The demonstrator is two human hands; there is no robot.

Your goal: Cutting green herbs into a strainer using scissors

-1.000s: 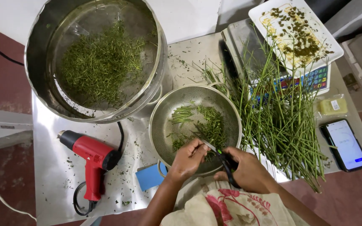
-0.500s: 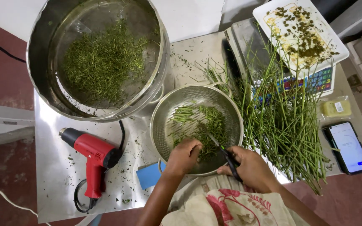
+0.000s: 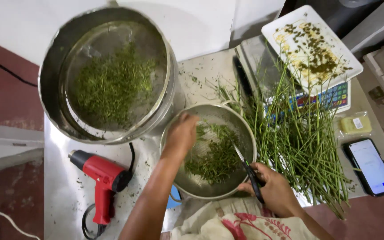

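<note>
left hand (image 3: 182,133) reaches into the small bowl (image 3: 174,178), palm down over the far-left part of it, fingers curled toward the cut greens (image 3: 214,160); cannot tell if it grips any. right hand (image 3: 274,191) at the bowl's near-right rim, clenched around black scissors (image 3: 245,166), blades pointing up-left over the greens, looking nearly closed. bowl sits on the metal table (image 3: 63,195), just in front of the big sieve pan (image 3: 107,75) holding more chopped greens. long green stalks (image 3: 298,142) piled right of the bowl, lying partly over a scale (image 3: 263,66) with a white tray (image 3: 312,44) of scraps. red heat gun (image 3: 101,175) left of the bowl. phone (image 3: 372,166) and small yellow block (image 3: 355,125) at far right.
</note>
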